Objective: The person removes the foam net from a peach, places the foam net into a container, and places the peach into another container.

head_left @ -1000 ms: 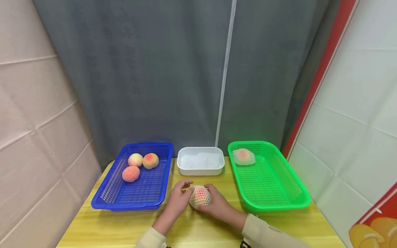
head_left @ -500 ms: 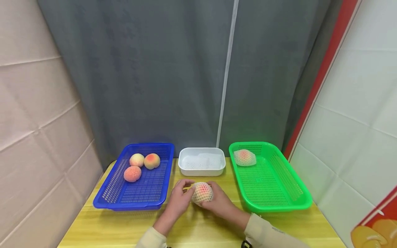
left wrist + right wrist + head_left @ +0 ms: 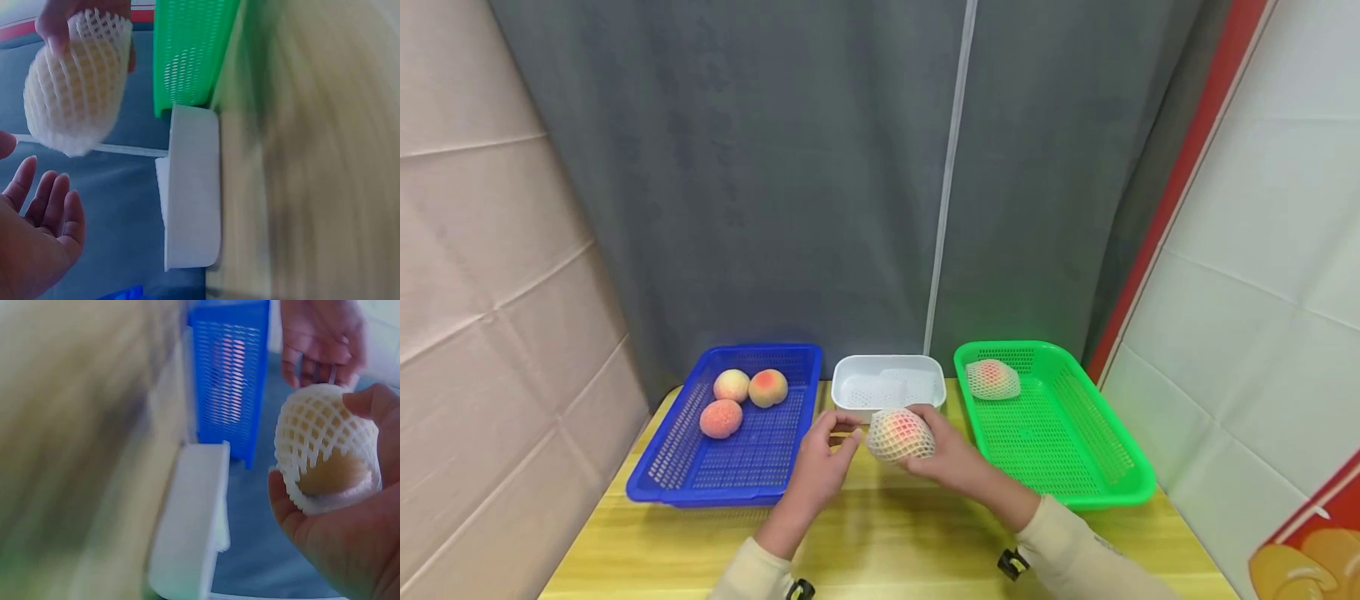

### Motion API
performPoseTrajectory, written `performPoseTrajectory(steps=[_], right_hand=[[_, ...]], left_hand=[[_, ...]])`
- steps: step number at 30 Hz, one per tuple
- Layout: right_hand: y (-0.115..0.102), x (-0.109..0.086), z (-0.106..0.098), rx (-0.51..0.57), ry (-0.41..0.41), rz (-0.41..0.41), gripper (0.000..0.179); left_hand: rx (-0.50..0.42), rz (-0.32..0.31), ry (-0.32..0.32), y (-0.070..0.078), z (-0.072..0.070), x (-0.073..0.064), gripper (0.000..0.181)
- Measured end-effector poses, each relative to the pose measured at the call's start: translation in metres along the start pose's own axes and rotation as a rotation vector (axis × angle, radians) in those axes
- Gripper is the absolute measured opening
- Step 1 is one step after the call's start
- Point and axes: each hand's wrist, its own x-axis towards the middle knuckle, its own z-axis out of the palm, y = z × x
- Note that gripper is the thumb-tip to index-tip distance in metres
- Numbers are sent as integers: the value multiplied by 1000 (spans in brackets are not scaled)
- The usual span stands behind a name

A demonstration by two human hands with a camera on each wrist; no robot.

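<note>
My right hand (image 3: 949, 454) grips a peach in a white foam net sleeve (image 3: 901, 435), held up off the table before the white tray. In the right wrist view bare peach skin (image 3: 334, 474) shows through the sleeve's open end, with my thumb and fingers on either side of the net. My left hand (image 3: 824, 457) is just left of the netted peach, its fingers loosely bent and holding nothing. A gap separates the left fingers (image 3: 53, 200) from the sleeve (image 3: 78, 94) in the left wrist view.
A blue basket (image 3: 651, 454) at left holds three bare peaches (image 3: 721, 418). The green basket (image 3: 1067, 433) at right has one netted peach (image 3: 992, 379) in its back left corner. Between them, at the back, stands the white tray (image 3: 887, 362) with white netting inside.
The right hand has lifted the netted peach upward and slightly right. My left hand has come away from the sleeve and moved a little left.
</note>
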Motion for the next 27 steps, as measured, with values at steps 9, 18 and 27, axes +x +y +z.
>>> performPoseTrajectory(steps=[9,18,27], right_hand=[[-29,3,-28,-21,-93,-112,75],[-41,4,-38,6,-182,-127,72],[-47,3,-40,19,-222,-145,73]], left_hand=[[-84,11,-25,3,-17,9,11],[-163,59,-141,7,-25,12,17],[-253,176,-259,13,-29,13,36]])
